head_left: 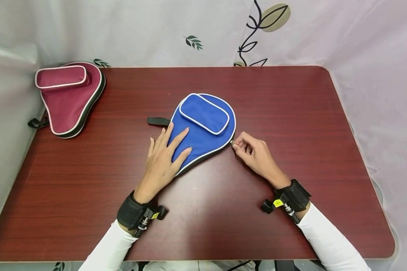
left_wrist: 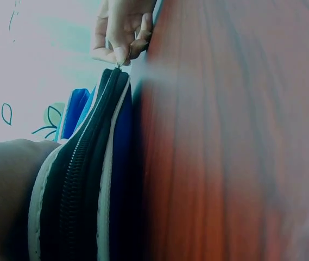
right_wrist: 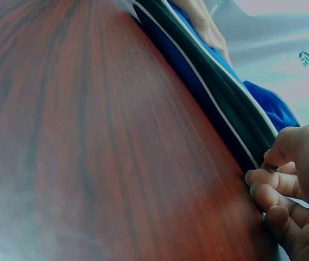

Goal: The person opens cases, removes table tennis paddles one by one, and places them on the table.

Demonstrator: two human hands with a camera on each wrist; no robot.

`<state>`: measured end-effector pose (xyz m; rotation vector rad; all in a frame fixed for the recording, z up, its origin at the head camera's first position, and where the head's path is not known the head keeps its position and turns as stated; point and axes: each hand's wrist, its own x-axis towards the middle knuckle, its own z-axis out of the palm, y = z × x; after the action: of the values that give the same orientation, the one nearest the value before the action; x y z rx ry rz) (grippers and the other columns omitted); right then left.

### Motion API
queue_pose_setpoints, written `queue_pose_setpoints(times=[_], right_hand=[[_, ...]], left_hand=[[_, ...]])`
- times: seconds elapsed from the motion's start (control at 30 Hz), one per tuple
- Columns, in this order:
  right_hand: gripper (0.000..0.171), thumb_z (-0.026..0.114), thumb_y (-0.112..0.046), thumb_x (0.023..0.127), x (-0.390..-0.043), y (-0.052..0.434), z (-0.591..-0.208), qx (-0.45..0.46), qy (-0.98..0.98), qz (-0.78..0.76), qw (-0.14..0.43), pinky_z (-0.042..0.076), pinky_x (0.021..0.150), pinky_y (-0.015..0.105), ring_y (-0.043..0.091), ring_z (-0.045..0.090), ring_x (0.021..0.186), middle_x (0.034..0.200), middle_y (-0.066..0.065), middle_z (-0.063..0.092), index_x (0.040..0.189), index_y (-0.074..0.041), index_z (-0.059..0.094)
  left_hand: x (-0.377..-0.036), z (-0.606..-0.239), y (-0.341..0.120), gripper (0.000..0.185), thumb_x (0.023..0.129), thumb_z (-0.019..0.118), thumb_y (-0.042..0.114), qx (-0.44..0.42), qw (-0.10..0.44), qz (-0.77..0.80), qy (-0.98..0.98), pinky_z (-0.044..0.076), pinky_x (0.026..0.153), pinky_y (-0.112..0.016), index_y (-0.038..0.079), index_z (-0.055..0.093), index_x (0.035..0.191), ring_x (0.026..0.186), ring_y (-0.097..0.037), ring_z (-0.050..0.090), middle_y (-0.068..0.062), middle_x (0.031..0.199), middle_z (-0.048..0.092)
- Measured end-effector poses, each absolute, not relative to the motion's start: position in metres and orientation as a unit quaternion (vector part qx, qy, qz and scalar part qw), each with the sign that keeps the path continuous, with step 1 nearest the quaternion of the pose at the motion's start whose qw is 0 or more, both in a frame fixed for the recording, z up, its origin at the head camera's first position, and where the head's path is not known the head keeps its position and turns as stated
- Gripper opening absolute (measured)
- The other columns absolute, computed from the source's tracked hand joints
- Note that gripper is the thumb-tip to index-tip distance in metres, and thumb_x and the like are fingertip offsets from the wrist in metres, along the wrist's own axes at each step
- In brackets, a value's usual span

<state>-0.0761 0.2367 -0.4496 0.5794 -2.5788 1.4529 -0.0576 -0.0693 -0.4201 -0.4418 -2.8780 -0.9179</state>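
A blue paddle-shaped zip case (head_left: 203, 128) with white piping and a raised front pocket lies in the middle of the dark red table (head_left: 291, 113). My left hand (head_left: 164, 158) lies flat on its narrow end, fingers straight, pressing it down. My right hand (head_left: 252, 152) pinches the small zip pull (head_left: 231, 142) at the case's right edge. The left wrist view shows the black zip track (left_wrist: 81, 179) running up to the pinching right hand (left_wrist: 123, 32). In the right wrist view the right hand's fingers (right_wrist: 284, 190) curl at the end of the zip (right_wrist: 219, 87).
A maroon case (head_left: 69, 96) of the same shape lies at the table's far left corner, its black strap (head_left: 37, 122) hanging at the edge. A black strap (head_left: 157, 121) juts out left of the blue case. White curtains with leaf prints surround the table.
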Motion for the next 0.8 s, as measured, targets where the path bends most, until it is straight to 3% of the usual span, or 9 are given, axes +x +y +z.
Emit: queue_pose_setpoints(times=[0.33, 0.8], right_hand=[[0.008, 0.069, 0.004, 0.092, -0.074, 0.230, -0.441, 0.191, -0.848, 0.489, 0.070, 0.039, 0.050, 0.021, 0.022, 0.052, 0.057, 0.071, 0.008, 0.059, 0.089, -0.002, 0.066], [0.009, 0.070, -0.014, 0.096, -0.077, 0.237, -0.449, 0.186, -0.851, 0.487, 0.060, 0.041, 0.051, 0.020, 0.009, 0.052, 0.060, 0.074, -0.005, 0.059, 0.090, -0.019, 0.066]], left_hand=[[-0.052, -0.421, -0.058, 0.054, 0.101, 0.055, 0.050, -0.116, 0.052, -0.300, -0.945, 0.009, 0.115, -0.073, 0.036, 0.046, 0.153, 0.152, -0.039, 0.021, -0.007, 0.168, 0.022], [-0.046, -0.422, -0.044, 0.054, 0.101, 0.054, 0.052, -0.087, 0.072, -0.288, -0.951, 0.009, 0.113, -0.075, 0.036, 0.046, 0.153, 0.151, -0.044, 0.019, -0.011, 0.166, 0.025]])
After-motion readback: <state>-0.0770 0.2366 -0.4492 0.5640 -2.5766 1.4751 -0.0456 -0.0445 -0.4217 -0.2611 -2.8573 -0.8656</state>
